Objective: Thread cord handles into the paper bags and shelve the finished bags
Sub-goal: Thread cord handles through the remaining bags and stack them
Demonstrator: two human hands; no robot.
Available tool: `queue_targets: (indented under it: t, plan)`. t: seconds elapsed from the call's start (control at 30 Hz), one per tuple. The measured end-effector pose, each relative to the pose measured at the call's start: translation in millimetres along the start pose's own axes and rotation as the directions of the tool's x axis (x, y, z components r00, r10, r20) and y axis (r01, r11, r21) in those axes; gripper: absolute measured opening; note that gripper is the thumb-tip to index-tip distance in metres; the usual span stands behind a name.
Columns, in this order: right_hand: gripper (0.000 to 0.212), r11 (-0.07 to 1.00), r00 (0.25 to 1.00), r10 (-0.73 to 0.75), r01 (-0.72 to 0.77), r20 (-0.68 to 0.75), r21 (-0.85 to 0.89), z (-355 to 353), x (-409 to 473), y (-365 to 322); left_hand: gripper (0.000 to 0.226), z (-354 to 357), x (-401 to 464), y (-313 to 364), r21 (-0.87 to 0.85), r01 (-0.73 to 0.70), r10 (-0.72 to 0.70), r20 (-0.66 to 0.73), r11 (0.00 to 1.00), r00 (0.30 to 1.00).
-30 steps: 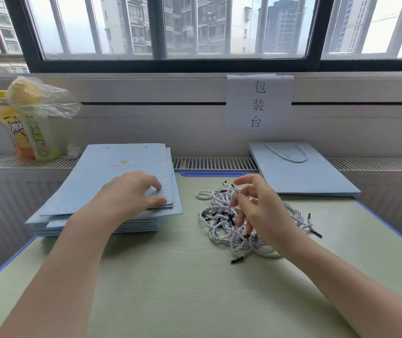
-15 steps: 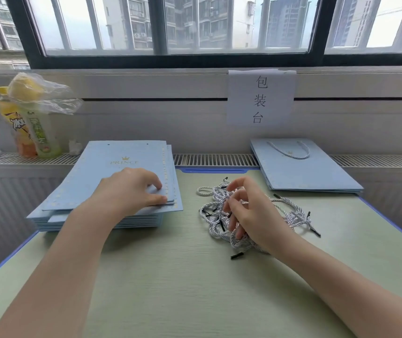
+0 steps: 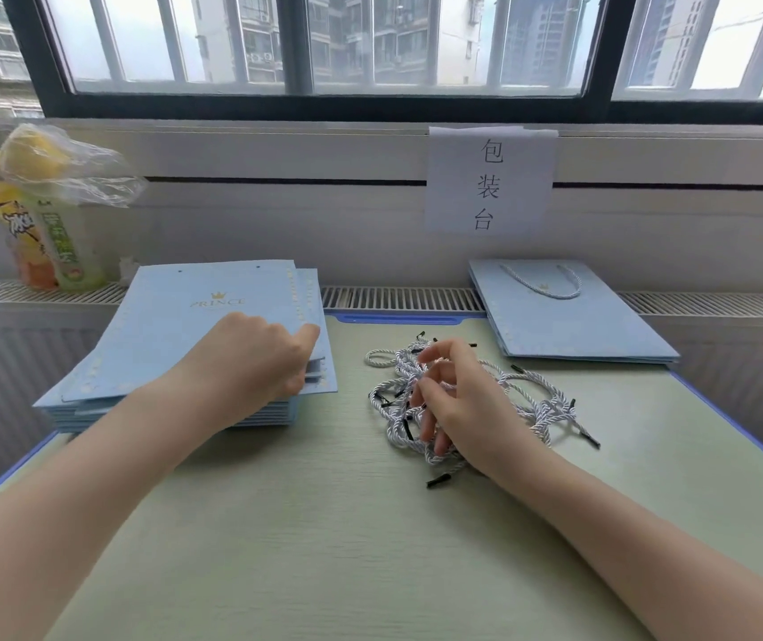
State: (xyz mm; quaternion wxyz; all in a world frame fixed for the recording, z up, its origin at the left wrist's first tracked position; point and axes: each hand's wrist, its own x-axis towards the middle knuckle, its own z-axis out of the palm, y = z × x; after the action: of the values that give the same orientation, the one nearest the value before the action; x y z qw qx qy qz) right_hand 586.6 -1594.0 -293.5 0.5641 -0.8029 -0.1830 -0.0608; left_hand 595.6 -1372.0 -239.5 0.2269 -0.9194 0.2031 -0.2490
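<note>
A stack of flat light-blue paper bags (image 3: 176, 326) lies at the table's left. My left hand (image 3: 255, 363) grips the right edge of the top bags, thumb on top and fingers curled under the edge. A tangle of white cords with black tips (image 3: 527, 404) lies at the table's middle. My right hand (image 3: 453, 400) rests on the tangle with fingers curled into the cords. A finished blue bag with a white cord handle (image 3: 569, 316) lies flat at the back right, partly on the radiator ledge.
Two drink bottles under a clear plastic bag (image 3: 42, 215) stand on the ledge at the back left. A paper sign (image 3: 490, 178) is taped to the wall. The green table (image 3: 347, 548) has a blue rim; a radiator grille (image 3: 398, 298) runs behind it.
My left hand slid right to the stack's right edge and curled under the top bags. My right hand lowered into the cord tangle and closed its fingers among the cords.
</note>
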Motion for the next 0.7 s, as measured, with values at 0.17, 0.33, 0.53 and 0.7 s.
queue_targets:
  t: [0.17, 0.33, 0.53, 0.7]
  plan:
    - [0.026, 0.999, 0.999, -0.035, 0.035, 0.006, 0.021, -2, 1, -2, 0.038, 0, -6, -1, 0.067, -0.001, 0.006, -0.069, 0.998, 0.998]
    - [0.04, 0.967, 0.996, 0.078, -0.064, -0.047, 0.246, -10, 6, -7, 0.041, -15, 1, 12, 0.018, 0.11, -0.104, -0.202, 0.994, 0.974]
    - [0.022, 0.6, 0.955, 0.291, -0.226, 0.054, 0.767, -31, 19, -11, 0.021, -67, 17, 65, -0.182, 0.018, -0.12, -0.564, 0.983, 0.817]
    - [0.036, 0.479, 0.938, 0.259, -0.33, 0.228, 0.813, -52, 15, -13, 0.02, -73, 14, 132, -0.155, -0.161, 0.001, -0.72, 0.975, 0.693]
